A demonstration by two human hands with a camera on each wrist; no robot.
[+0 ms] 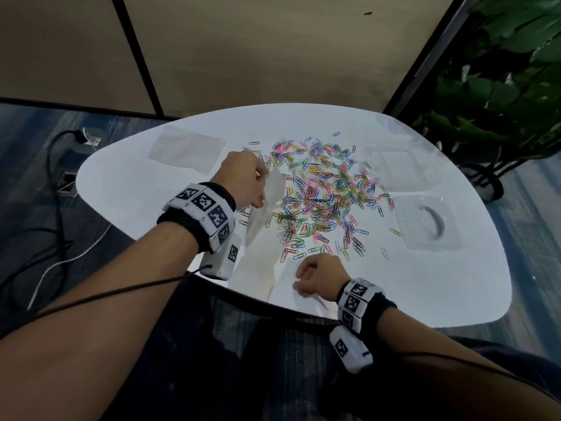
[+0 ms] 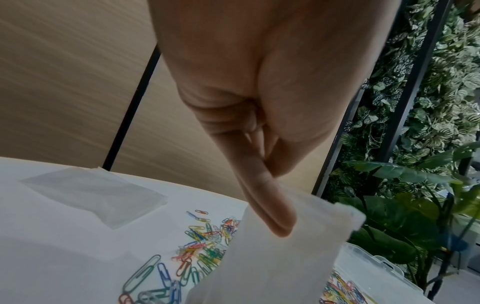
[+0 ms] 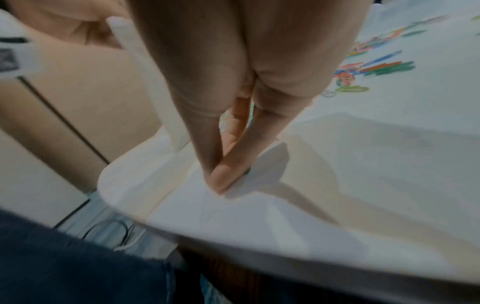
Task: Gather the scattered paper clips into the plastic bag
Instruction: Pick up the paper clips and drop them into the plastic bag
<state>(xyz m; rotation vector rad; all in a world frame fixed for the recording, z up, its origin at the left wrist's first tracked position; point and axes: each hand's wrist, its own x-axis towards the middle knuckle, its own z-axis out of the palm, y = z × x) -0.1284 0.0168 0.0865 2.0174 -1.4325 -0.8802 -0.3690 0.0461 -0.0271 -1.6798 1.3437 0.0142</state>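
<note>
1. Head view. My left hand [image 1: 243,180] is raised over the white table [image 1: 455,284], fingers curled, pinching the upper edge of the plastic bag [image 1: 267,208]. The bag hangs down from that pinch, its lower end near the table, just left of the heap. The paper clips [image 1: 328,192] lie scattered across the middle of the table, to the right of the bag; a few strays sit just beyond my right hand [image 1: 320,276]. That hand is low at the near edge, fingers curled inward with tips close together; from here I cannot tell what they hold. A second flat clear bag [image 1: 185,153] lies at the far left of the table. A clear plastic box [image 1: 428,220] sits at the right side, and a leafy plant [image 1: 501,71] stands beyond it.

2. Left wrist view. My thumb [image 2: 267,197] presses on the bag's top edge, pinching it against the folded fingers. The bag drops below the thumb, with clips on the table to either side of it.

3. Right wrist view. Blurred. My fingertips [image 3: 223,176] are pinched together, touching or just above the table near its edge. A speck of green shows beside them; I cannot tell whether it is a clip. The heap lies well behind, at upper right.
</note>
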